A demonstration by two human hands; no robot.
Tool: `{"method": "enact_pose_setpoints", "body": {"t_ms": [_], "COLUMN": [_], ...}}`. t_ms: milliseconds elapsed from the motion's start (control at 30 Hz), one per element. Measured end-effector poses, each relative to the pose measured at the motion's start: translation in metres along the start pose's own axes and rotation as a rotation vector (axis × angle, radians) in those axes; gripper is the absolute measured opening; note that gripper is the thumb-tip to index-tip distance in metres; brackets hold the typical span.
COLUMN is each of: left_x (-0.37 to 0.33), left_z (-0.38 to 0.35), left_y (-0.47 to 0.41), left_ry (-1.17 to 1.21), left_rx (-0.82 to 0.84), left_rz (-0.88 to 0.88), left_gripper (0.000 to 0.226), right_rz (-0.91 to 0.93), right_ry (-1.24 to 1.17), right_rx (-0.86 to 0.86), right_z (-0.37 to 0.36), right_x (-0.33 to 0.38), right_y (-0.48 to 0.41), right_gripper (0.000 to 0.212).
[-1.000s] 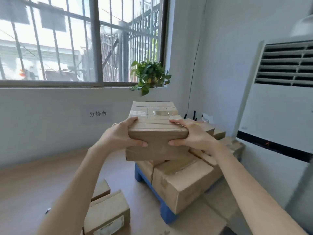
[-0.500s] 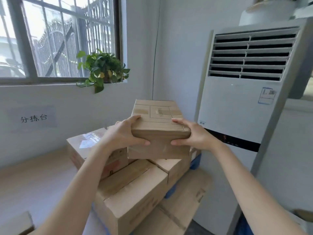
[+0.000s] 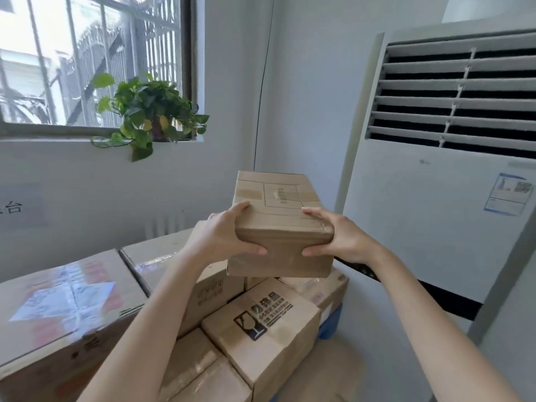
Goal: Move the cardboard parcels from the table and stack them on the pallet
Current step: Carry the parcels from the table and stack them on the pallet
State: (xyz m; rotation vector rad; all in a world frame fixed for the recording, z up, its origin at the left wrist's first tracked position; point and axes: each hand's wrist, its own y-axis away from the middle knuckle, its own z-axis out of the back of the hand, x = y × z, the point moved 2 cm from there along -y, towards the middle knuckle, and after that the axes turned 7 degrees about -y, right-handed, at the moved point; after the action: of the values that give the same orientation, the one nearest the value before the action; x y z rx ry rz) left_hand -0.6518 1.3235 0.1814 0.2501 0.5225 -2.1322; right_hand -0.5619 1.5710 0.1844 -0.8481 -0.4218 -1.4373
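I hold a taped brown cardboard parcel point(image 3: 280, 227) in the air at chest height. My left hand point(image 3: 220, 236) grips its near left corner, thumb on the front face. My right hand point(image 3: 339, 236) grips the near right corner the same way. Below the parcel lie several stacked cardboard boxes: a large one with a label point(image 3: 63, 309) at the left, one behind my left forearm point(image 3: 162, 256), and a smaller one with a fragile mark point(image 3: 261, 323) in front. A blue pallet point(image 3: 330, 320) shows under their right edge.
A tall white standing air conditioner point(image 3: 441, 181) fills the right side, close to the stack. A potted green plant point(image 3: 148, 111) sits on the window sill above the boxes. The white wall corner lies behind the parcel. Bare floor point(image 3: 348, 369) shows at the bottom right.
My view has swung right and closer to the stack. The parcel stays gripped in both hands and now hangs over the right part of the stacked boxes.
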Motion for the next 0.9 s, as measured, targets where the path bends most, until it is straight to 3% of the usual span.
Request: {"method": "enact_pose_setpoints", "body": {"t_ms": [500,900], "left_x": [-0.053,-0.074], "left_z": [-0.111,-0.193], "left_y": [-0.127,-0.202], "left_ry": [-0.051,-0.010], "left_rx": [-0.063,-0.042], "left_rz": [0.121,0.342], "left_gripper": [0.106,0.109], "right_rz": [0.016,0.113], "right_ry": [-0.096,-0.058], "right_rx": [0.186,0.427], "right_z": [0.059,0.086], "right_x": [-0.153,-0.242], "right_y": [-0.127,-0.233], "right_gripper": [0.110,0.106]}}
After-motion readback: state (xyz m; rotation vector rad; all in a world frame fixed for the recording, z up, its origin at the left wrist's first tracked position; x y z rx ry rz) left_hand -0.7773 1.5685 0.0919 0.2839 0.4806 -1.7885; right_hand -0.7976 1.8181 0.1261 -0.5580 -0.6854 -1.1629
